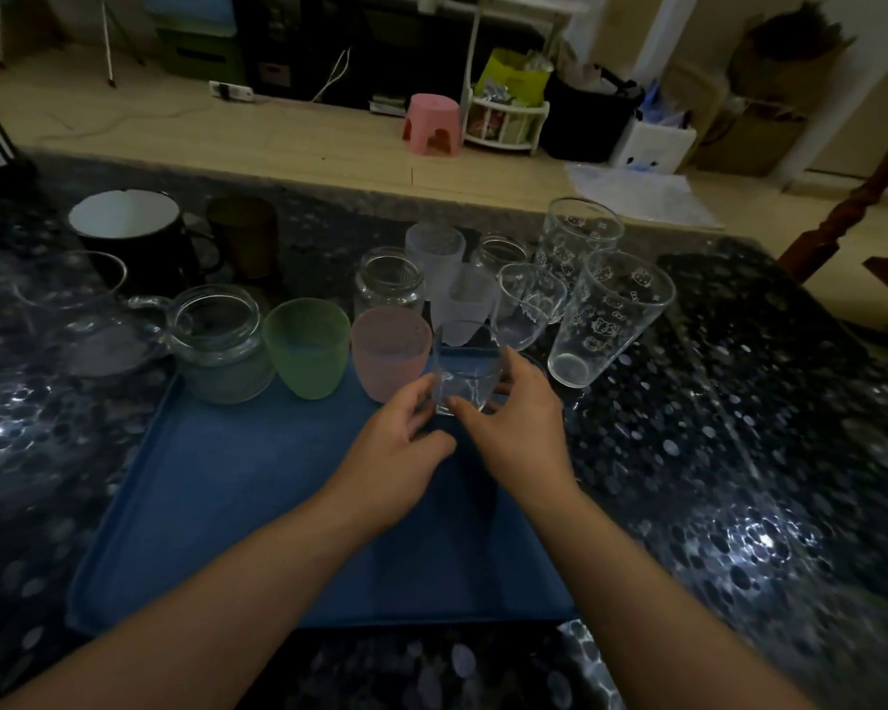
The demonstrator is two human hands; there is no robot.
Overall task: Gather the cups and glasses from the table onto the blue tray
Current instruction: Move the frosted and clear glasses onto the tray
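The blue tray (257, 504) lies in front of me on the dark speckled table. Along its far edge stand a clear jar (221, 345), a green cup (306, 348) and a pink cup (388, 351). Both hands hold a small clear glass (466, 368) at the tray's far right corner: my left hand (403, 453) touches its left side, my right hand (516, 427) wraps its right side. Behind, on the table, stand frosted cups (434, 253), a small jar (388, 284), a clear tumbler (529, 304) and two tall printed glasses (611, 320).
At the far left of the table are a black mug with a white inside (129, 233), a brown cup (244, 233) and a glass pitcher (78, 310). A wooden chair (852, 212) stands at the right. Beyond the table a pink stool (431, 125) sits on the floor.
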